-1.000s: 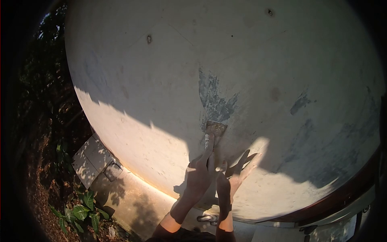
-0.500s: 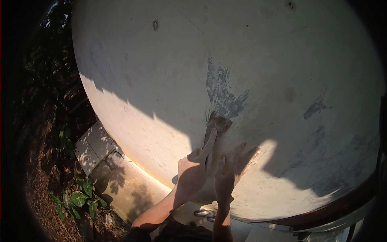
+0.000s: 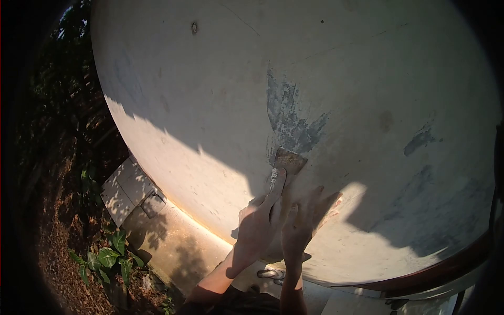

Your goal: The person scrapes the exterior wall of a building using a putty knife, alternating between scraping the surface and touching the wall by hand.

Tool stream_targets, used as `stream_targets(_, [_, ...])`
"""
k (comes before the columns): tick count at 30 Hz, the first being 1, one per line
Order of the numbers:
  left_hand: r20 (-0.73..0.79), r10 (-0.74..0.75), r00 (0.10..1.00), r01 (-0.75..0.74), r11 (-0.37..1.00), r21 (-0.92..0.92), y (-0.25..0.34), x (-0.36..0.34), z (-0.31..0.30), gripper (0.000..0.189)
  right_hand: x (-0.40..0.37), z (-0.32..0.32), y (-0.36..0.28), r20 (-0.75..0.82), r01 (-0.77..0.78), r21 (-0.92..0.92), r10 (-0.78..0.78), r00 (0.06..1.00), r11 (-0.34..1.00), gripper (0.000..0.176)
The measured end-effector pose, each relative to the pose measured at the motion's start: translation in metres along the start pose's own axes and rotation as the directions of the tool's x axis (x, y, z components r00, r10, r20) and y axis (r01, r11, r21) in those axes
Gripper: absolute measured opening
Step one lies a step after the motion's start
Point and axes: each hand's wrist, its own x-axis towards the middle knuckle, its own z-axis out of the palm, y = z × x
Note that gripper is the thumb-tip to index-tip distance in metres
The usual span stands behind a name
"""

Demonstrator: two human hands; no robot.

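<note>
My left hand (image 3: 256,220) is closed around a putty knife (image 3: 290,161), its forefinger stretched along the tool towards the broad blade. The blade lies against the pale curved wall (image 3: 210,105), right at the lower end of a grey smeared patch (image 3: 299,131). Pale paste shows along the left side of the knife. Close beside it on the right, my right hand (image 3: 298,226) has its fingers stretched out towards the wall. A dark pointed shadow falls next to those fingertips.
More grey patches (image 3: 420,139) mark the wall on the right. A dark reddish rim (image 3: 441,273) curves along its lower right. At lower left are a tiled ledge (image 3: 126,189), a leafy plant (image 3: 110,257) and ground covered with dry leaves.
The view has shifted slightly. Both hands and the putty knife sit a little further right, and more of the blade and the paste beside it shows.
</note>
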Motion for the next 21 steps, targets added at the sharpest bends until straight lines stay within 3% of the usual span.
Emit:
stream_targets(3, [0.022, -0.023, 0.999, 0.023, 1.0, -0.009, 0.018, 0.008, -0.013, 0.06, 0.002, -0.005, -0.01, -0.033, 0.079, -0.083, -0.082, 0.996, 0.993, 0.061])
stream_targets(5, [0.044, -0.051, 0.998, 0.051, 0.999, -0.007, 0.014, 0.002, -0.009, 0.061, 0.006, -0.007, -0.011, -0.098, 0.197, -0.192, -0.218, 0.971, 0.961, 0.064])
stream_targets(9, [0.007, -0.028, 1.0, 0.028, 0.999, -0.029, 0.009, 0.001, -0.001, 0.059, 0.007, -0.007, -0.012, -0.057, 0.112, -0.107, -0.118, 0.991, 0.988, 0.063])
stream_targets(13, [-0.015, 0.0, 1.0, 0.0, 1.0, -0.029, 0.037, 0.028, -0.018, 0.057, 0.002, -0.01, -0.014, -0.07, 0.132, -0.161, -0.145, 0.987, 0.978, 0.062])
stream_targets(15, [-0.021, -0.02, 1.0, 0.019, 0.999, -0.033, 0.034, 0.013, -0.014, 0.056, 0.005, -0.012, -0.014, -0.09, 0.148, -0.151, -0.163, 0.983, 0.977, 0.059])
stream_targets(17, [0.053, -0.072, 0.996, 0.07, 0.996, 0.049, 0.012, -0.008, -0.004, 0.056, 0.001, -0.014, -0.006, 0.062, 0.007, 0.064, -0.011, 0.998, 0.998, 0.061])
stream_targets(21, [0.057, -0.124, 0.991, 0.125, 0.992, -0.005, 0.038, 0.014, -0.015, 0.056, 0.001, -0.015, -0.014, 0.043, 0.026, 0.016, -0.026, 0.999, 1.0, 0.059])
